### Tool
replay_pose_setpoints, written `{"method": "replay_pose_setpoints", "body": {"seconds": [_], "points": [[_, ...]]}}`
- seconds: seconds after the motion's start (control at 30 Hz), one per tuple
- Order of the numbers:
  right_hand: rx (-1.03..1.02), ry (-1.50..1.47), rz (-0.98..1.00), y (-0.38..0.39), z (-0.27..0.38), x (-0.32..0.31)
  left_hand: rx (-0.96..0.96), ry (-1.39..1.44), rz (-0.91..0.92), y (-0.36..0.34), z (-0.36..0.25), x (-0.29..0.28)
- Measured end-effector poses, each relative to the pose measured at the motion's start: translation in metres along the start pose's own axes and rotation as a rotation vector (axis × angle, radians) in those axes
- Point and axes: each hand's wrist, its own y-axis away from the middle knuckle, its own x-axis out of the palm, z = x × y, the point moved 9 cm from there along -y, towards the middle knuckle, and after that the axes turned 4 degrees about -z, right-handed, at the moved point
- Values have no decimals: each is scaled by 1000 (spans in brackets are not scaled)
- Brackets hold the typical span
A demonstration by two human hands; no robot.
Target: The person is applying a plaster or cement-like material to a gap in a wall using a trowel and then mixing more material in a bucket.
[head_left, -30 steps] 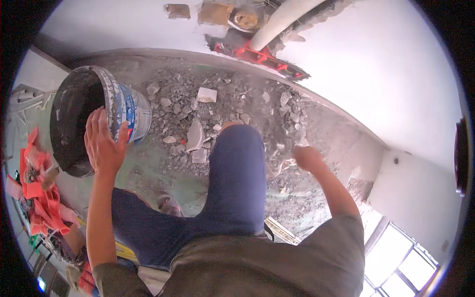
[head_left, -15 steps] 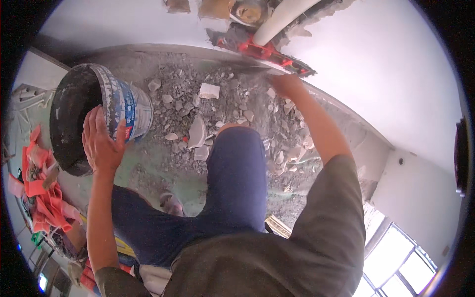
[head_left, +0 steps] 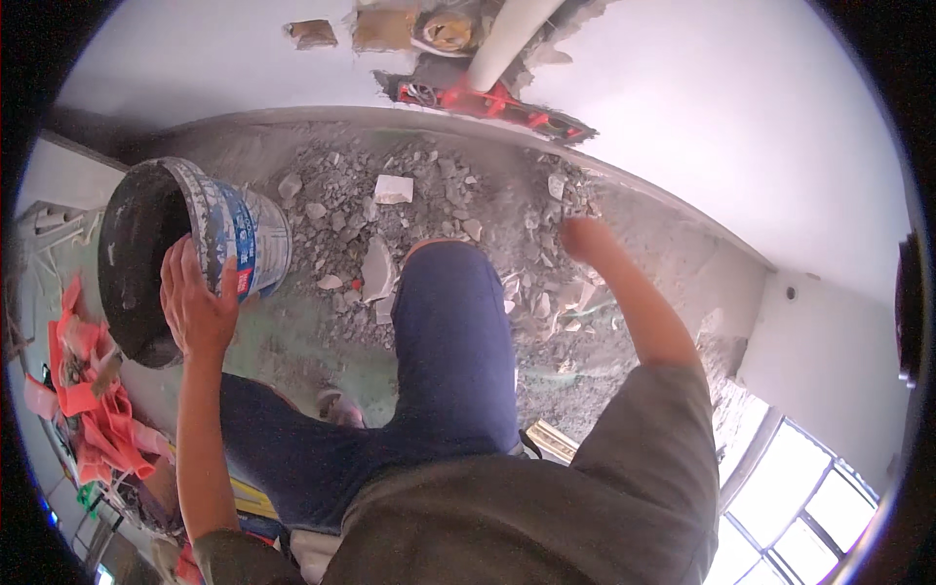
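A dusty bucket (head_left: pixel 261 229), white and blue with a dark inside, lies tipped on its side at the left, its mouth turned toward the left. My left hand (head_left: pixel 203 297) is closed over its rim, fingers inside and thumb on the outer wall. Over the right part of the rubble (head_left: pixel 341 210) is my right hand (head_left: pixel 589 240); its fingers are smeared and turned away, so what it holds, if anything, does not show. Pale broken chunks lie among the grey debris, including a white block (head_left: pixel 394 189) and a larger flat piece (head_left: pixel 377 269).
A white wall (head_left: pixel 702 107) curves along the far side, with a broken-out opening holding red boxes (head_left: pixel 487 99) and a white pipe (head_left: pixel 509 44). Crumpled red-pink strips (head_left: pixel 93 380) lie at the left. My bent knee (head_left: pixel 448 283) rises between the hands.
My right hand has drawn back from the wall's foot toward me and slightly right. My left hand stays on the bucket rim. The whole view has shifted a little.
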Motion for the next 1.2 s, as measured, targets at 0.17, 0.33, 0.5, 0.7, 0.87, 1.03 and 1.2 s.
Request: {"method": "replay_pose_setpoints", "body": {"seconds": [0.17, 0.33, 0.5, 0.7, 0.87, 1.03, 1.2], "points": [[-30, -201, -210, 89, -9, -9, 30, 19, -26, 1, 2, 0], [516, -1015, 23, 160, -68, -41, 40, 16, -18, 3, 1, -4], [537, -822, -36, 71, -155, -25, 57, 30, -13, 5, 1, -3], [234, -351, 53, -94, -177, 41, 95, 82, -48, -3, -5, 2], [133, 48, 351, -61, -1, -32, 7, 13, -7, 8, 5, -5], [12, 167, 95, -28, 12, -13, 22, 27, -31, 1, 1, -2], [-44, 53, 45, 41, 59, -15, 10, 15, -38, 4, 3, -4]]}}
